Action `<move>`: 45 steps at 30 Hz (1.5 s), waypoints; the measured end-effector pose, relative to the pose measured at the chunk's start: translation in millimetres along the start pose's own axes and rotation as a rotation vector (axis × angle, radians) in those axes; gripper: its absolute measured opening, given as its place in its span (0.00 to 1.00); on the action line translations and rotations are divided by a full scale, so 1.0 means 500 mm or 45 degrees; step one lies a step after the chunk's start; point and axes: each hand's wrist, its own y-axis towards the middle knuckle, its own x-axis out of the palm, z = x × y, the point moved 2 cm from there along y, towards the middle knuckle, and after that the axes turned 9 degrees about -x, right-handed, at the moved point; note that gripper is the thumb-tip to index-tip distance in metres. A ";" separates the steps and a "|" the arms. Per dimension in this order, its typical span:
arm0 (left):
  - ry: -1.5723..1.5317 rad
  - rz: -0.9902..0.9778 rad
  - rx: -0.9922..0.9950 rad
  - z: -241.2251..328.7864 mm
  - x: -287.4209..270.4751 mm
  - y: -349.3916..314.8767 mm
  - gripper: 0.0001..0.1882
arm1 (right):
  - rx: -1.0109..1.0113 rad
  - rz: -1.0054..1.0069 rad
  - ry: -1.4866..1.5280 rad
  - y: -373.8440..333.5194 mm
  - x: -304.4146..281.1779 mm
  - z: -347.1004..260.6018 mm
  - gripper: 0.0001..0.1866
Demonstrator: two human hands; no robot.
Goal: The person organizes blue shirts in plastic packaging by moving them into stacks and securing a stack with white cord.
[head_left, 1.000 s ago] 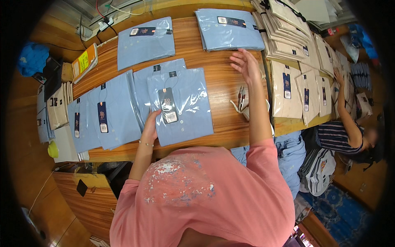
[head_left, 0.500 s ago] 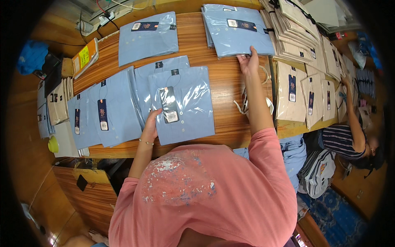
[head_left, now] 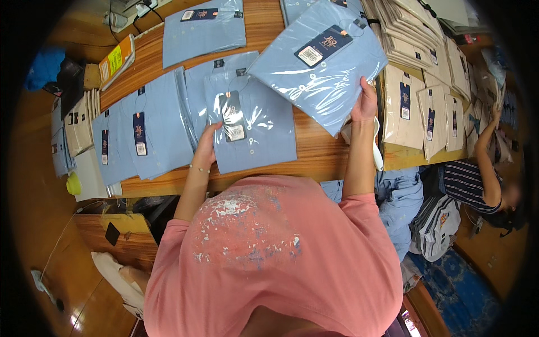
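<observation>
My right hand (head_left: 366,102) grips the lower right corner of a folded blue shirt in clear plastic (head_left: 331,84), its thumb on top. This shirt is tilted and raised off the table, with a dark hang tag and white buttons showing. My left hand (head_left: 208,147) pinches the left edge of another bagged blue shirt (head_left: 264,140) near the front of the table; the fingers beneath are hidden. More bagged blue shirts (head_left: 163,129) overlap in a row to the left of it.
A blue shirt stack (head_left: 205,36) lies at the back of the wooden table (head_left: 317,149). Beige bagged shirts (head_left: 401,121) cover the right side, with tall piles behind. A white-handled tool (head_left: 378,151) lies by my right wrist. A co-worker (head_left: 471,182) reaches over goods at far right.
My right hand has drawn a bagged blue shirt off the back right stack, toward me and leftward, turning it. My left hand keeps its hold on the front shirt. The view has shifted slightly.
</observation>
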 end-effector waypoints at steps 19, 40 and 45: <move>0.014 -0.005 0.093 -0.004 -0.010 0.002 0.20 | 0.116 -0.349 0.004 -0.082 0.060 -0.001 0.27; 0.214 0.129 0.174 -0.006 0.007 -0.028 0.32 | -0.008 0.497 -0.344 0.252 -0.043 0.098 0.22; 0.196 0.129 0.156 -0.007 0.007 -0.030 0.33 | 0.038 0.547 -0.327 0.278 -0.033 0.102 0.22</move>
